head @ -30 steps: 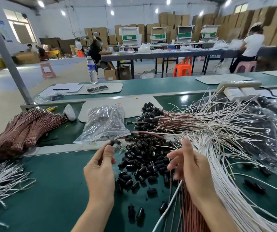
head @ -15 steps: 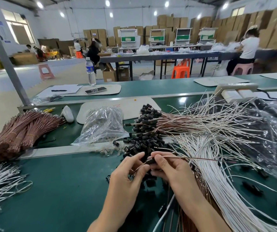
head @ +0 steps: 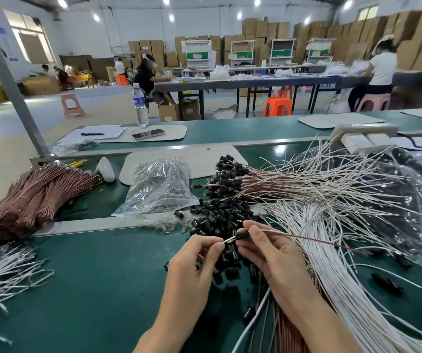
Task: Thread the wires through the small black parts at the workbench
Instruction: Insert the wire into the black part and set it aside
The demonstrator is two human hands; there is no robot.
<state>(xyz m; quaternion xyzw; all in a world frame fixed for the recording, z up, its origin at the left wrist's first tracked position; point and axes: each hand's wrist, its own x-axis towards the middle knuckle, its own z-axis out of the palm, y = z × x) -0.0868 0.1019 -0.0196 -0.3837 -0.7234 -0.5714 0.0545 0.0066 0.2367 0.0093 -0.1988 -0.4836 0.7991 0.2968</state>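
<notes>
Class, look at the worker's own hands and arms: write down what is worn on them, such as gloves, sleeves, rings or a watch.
The left hand and right hand wear no gloves. No ring, watch or bracelet shows on either. The forearms are uncovered down to the picture's lower edge; no sleeve is in view.

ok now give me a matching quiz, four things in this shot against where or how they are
1 water bottle
2 tied wire bundles
3 small black part
4 wire tip

A pinched by left hand
B reddish brown, far left
C upright by the papers
D pinched by right hand

Pairs: 1-C, 2-B, 3-D, 4-A
</notes>
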